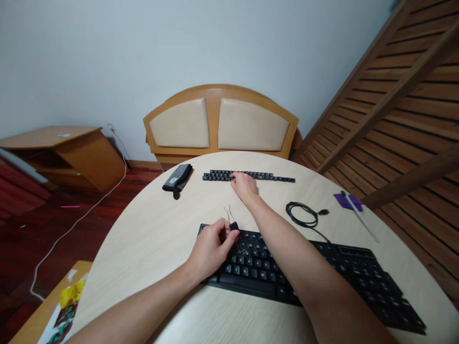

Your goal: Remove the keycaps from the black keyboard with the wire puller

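Left hand [211, 246] pinching wire puller [234, 226], keyboard [251, 284] beneath; loose keys [217, 177] under right hand [245, 187], grip unclear. Possible fault: sideways finger brush scattering keys beside right hand.

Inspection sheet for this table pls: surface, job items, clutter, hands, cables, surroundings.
Surface: pale wood-grain table, curved edge.
Job's things: long black plastic keyboard, some spots capless; rows of small black plastic keycaps beyond; black-handled wire tool.
Clutter: flat dark folded pouch; purple cloth under thin grey stick.
Left hand: grips the tool above the keyboard.
Right hand: at the keycaps; grip unclear.
Cables: thin black cable, coiled on table; long white cable across dark red floor.
Surroundings: arched wooden headboard; slatted brown wooden screen.
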Demonstrator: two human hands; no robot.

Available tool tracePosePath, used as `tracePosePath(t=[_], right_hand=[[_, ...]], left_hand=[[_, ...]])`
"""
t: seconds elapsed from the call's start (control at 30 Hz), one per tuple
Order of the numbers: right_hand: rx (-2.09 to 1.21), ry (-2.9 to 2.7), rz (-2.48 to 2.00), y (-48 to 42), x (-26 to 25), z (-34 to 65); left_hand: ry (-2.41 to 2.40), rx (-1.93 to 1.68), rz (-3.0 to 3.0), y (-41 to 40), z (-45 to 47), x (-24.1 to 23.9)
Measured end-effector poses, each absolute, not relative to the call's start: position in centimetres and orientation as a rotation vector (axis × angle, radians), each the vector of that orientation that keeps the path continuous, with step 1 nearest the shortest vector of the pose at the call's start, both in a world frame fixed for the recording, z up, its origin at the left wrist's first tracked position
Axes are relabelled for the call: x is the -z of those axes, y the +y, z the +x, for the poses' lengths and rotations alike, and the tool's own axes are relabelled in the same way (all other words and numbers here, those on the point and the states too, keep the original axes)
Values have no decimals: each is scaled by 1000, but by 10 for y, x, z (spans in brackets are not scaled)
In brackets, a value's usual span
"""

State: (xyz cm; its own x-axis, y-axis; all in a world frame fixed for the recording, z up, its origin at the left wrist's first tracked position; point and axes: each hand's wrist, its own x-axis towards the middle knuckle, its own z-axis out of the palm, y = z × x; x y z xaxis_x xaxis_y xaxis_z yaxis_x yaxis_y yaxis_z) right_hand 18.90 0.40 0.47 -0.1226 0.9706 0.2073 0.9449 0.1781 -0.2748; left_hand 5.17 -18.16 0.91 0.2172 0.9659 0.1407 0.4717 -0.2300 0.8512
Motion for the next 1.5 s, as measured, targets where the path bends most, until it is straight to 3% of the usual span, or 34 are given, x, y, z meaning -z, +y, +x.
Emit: tracePosePath(t=[0.67,0.9,1.17,1.5], right_hand=[[-122,-2100,-1764,4,-1,188],[-175,-2268,-1672,-10,-24,203],[-313,-2416,-1451,-108,-45,248],[-631,-2418,-1149,-206,-23,290]], left_hand=[[1319,-935,1798,-182,52,-10],[1301,-943,1809,-180,52,-9],[1279,-963,1816,-180,51,-8],[1254,-978,1805,-179,52,-9]])
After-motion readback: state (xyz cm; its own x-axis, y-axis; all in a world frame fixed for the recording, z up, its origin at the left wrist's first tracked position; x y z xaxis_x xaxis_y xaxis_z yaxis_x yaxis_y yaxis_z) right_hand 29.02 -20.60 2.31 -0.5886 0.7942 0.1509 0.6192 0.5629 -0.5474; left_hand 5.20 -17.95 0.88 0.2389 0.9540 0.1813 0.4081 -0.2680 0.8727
